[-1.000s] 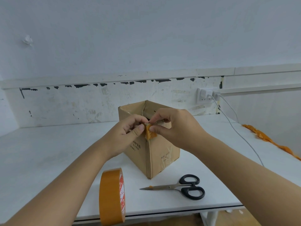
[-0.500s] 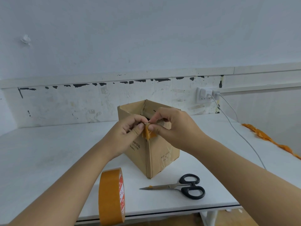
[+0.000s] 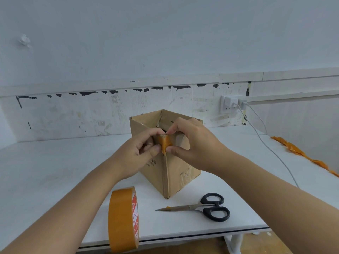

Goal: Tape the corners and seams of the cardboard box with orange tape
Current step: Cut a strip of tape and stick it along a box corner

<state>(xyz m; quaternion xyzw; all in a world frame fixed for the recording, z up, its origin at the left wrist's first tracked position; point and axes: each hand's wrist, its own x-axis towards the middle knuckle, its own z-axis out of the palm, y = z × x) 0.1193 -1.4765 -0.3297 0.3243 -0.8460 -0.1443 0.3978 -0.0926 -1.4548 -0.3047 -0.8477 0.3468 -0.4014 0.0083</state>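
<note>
An open-topped brown cardboard box (image 3: pixel 180 173) stands on the white table (image 3: pixel 45 173) with one vertical corner edge facing me. A short orange tape piece (image 3: pixel 165 143) is folded over the top of that near corner. My left hand (image 3: pixel 135 153) presses it from the left with thumb and fingers. My right hand (image 3: pixel 194 143) pinches it from the right, index finger on the box rim and thumb on the tape's lower end. The orange tape roll (image 3: pixel 123 219) stands on edge at the table's front.
Black-handled scissors (image 3: pixel 201 208) lie in front of the box, blades pointing left. A white cable (image 3: pixel 266 143) runs from a wall socket (image 3: pixel 230 105) across the right of the table. Crumpled orange tape strips (image 3: pixel 300 153) lie along the far right edge.
The tape piece now lies flatter around the box corner. My fingers have shifted slightly, with my right thumb lower on the tape. Box, roll and scissors have not moved.
</note>
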